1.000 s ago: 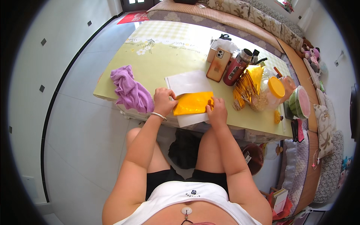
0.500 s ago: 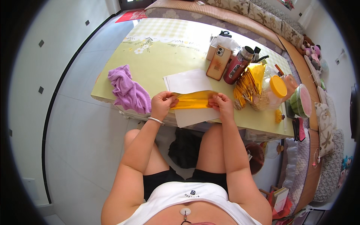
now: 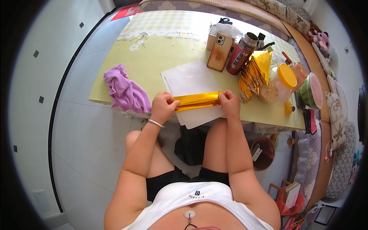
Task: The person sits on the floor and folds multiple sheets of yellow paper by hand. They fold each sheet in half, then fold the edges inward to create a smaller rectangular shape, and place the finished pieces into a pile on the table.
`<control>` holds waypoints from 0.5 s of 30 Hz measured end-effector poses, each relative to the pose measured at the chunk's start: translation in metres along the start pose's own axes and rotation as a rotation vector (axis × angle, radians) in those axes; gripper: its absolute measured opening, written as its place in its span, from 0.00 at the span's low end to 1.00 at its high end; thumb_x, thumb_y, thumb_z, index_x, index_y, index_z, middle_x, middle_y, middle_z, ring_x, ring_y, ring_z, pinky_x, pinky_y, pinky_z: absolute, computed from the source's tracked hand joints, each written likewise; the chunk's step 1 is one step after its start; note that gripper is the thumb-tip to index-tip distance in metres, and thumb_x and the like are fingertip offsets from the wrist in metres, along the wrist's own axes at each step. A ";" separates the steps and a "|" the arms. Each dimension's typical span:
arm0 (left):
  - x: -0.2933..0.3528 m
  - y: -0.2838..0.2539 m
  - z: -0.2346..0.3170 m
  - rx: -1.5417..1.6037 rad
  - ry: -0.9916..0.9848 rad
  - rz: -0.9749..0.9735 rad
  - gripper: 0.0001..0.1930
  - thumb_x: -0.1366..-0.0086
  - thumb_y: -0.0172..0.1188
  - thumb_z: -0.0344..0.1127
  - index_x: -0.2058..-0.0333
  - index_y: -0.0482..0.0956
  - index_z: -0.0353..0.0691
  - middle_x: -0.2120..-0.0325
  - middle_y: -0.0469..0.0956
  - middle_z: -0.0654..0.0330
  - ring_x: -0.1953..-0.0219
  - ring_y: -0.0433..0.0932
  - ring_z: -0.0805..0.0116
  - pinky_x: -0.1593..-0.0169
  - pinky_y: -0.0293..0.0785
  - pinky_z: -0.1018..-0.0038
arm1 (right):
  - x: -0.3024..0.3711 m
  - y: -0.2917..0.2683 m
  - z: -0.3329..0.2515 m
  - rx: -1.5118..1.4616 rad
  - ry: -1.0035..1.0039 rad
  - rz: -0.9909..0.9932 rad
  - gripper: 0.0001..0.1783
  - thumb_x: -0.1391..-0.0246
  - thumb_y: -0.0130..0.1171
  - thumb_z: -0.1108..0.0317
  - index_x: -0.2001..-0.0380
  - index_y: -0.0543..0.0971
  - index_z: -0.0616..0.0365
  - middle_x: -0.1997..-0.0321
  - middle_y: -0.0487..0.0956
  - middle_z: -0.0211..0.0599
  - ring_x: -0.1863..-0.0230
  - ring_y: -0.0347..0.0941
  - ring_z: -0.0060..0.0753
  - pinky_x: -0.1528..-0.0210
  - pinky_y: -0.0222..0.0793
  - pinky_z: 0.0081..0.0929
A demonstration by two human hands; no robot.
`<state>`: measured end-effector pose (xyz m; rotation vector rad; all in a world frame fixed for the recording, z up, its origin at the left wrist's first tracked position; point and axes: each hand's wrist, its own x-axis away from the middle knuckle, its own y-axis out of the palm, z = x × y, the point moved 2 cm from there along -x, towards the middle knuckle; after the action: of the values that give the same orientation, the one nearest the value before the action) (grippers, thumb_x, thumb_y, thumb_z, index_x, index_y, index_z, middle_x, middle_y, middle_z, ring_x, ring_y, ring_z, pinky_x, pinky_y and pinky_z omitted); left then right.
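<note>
A folded strip of shiny gold foil paper (image 3: 197,101) stretches between my hands, above white paper sheets (image 3: 191,78) at the table's near edge. My left hand (image 3: 163,105) pinches its left end, thumb on top. The right end is pinched by my right hand (image 3: 230,102). To the right stands a fanned pile of folded gold foil pieces (image 3: 253,76), beside a clear jar with a yellow lid (image 3: 286,76). A crumpled purple towel (image 3: 126,89) lies left of my left hand.
A phone (image 3: 220,53) leans upright against a tissue box, next to a dark red thermos (image 3: 242,53). Farther right sits a cut watermelon (image 3: 311,91) with wrap over it. Below the table's right side is a brown bin (image 3: 262,153). A long sofa runs behind.
The gold foil paper has gone from a wider piece with a raised upper flap to a narrower, flatter strip. Both hands still hold its ends. The whole view has shifted slightly.
</note>
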<state>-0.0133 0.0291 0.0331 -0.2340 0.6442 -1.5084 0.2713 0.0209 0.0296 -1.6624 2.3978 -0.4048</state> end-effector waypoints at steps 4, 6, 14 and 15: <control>0.000 0.000 0.008 -0.053 0.033 -0.038 0.13 0.48 0.72 0.28 0.80 0.75 0.32 0.71 0.75 0.60 0.75 0.73 0.70 0.70 0.71 0.75 | 0.006 -0.005 -0.003 0.192 -0.090 0.046 0.10 0.50 0.64 0.64 0.74 0.80 0.61 0.81 0.77 0.33 0.78 0.74 0.25 0.72 0.69 0.28; 0.003 0.001 0.010 0.060 -0.041 -0.102 0.13 0.49 0.72 0.27 0.81 0.74 0.31 0.70 0.75 0.59 0.74 0.73 0.69 0.70 0.70 0.74 | 0.010 -0.006 -0.007 0.171 -0.091 0.034 0.10 0.52 0.64 0.64 0.74 0.80 0.61 0.79 0.76 0.35 0.77 0.73 0.28 0.71 0.68 0.29; 0.010 0.000 0.018 -0.050 0.085 -0.141 0.12 0.52 0.72 0.27 0.80 0.75 0.31 0.69 0.74 0.59 0.70 0.74 0.66 0.66 0.71 0.73 | 0.004 -0.003 0.006 0.317 -0.204 0.097 0.08 0.54 0.63 0.66 0.75 0.80 0.60 0.70 0.76 0.41 0.69 0.75 0.42 0.65 0.71 0.35; 0.010 0.001 0.018 -0.064 0.107 -0.135 0.12 0.53 0.72 0.27 0.80 0.75 0.31 0.69 0.74 0.58 0.69 0.74 0.65 0.65 0.71 0.73 | 0.005 -0.003 0.005 0.333 -0.198 0.086 0.08 0.54 0.63 0.66 0.76 0.80 0.60 0.70 0.76 0.41 0.68 0.75 0.43 0.65 0.72 0.36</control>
<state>-0.0039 0.0148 0.0447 -0.2504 0.7757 -1.6399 0.2739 0.0149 0.0260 -1.3805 2.1134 -0.5604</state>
